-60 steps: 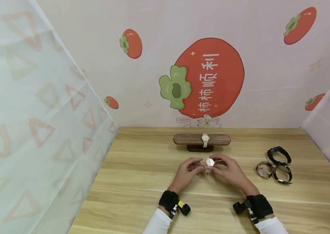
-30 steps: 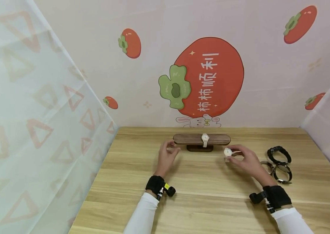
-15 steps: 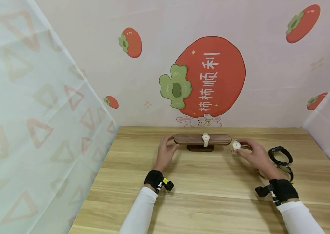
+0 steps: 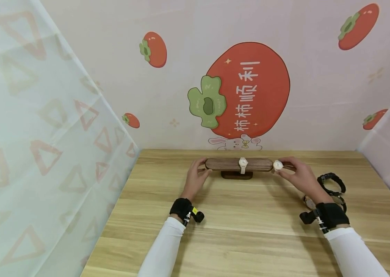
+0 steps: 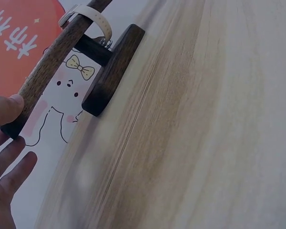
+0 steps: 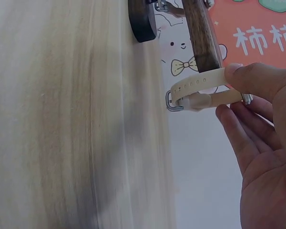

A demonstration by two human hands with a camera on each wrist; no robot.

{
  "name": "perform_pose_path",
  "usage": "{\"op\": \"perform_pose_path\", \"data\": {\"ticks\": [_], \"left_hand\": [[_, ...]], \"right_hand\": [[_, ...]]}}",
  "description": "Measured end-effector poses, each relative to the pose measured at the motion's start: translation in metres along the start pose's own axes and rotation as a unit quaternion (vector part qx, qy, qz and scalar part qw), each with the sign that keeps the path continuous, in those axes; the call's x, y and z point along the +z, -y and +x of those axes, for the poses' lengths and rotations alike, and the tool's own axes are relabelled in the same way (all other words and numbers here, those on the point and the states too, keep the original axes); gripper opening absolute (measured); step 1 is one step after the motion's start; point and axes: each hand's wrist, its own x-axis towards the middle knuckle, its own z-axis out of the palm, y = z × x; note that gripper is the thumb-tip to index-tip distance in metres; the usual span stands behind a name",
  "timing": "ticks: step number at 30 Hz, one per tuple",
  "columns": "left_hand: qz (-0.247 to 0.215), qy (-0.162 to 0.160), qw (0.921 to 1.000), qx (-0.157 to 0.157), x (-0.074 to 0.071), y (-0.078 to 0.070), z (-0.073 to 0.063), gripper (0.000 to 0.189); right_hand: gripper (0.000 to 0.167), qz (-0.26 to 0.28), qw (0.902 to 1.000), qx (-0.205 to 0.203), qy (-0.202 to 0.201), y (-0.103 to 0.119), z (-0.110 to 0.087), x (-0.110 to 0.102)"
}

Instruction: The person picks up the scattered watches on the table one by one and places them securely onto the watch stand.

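At the back of the table stands a dark wooden watch stand, a rounded bar on a short foot. A wristwatch with a white dial and pale strap is looped round its middle. My left hand grips the bar's left end; in the left wrist view its thumb lies on the wood with the fingers around the tip. My right hand pinches a second wristwatch by its case at the bar's right end. In the right wrist view its buckled cream strap forms a loop at the bar's tip.
To the right lie a black wristwatch, another dark-strapped watch and a watch with a pale dial, the last two partly hidden by my right arm. A printed backdrop rises behind the table.
My right hand has carried the pale watch from the table's middle rightward and back to the bar's right end. My left hand has left that watch and moved to the stand's left end.
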Motion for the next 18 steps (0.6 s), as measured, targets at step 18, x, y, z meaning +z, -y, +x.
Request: {"op": "perform_pose_path", "data": {"ticks": [18], "left_hand": [[0.010, -0.002, 0.9999, -0.009, -0.003, 0.002, 0.005, 0.049]], "right_hand": [[0.045, 0.024, 0.9996, -0.011, 0.014, 0.007, 0.015, 0.007]]}}
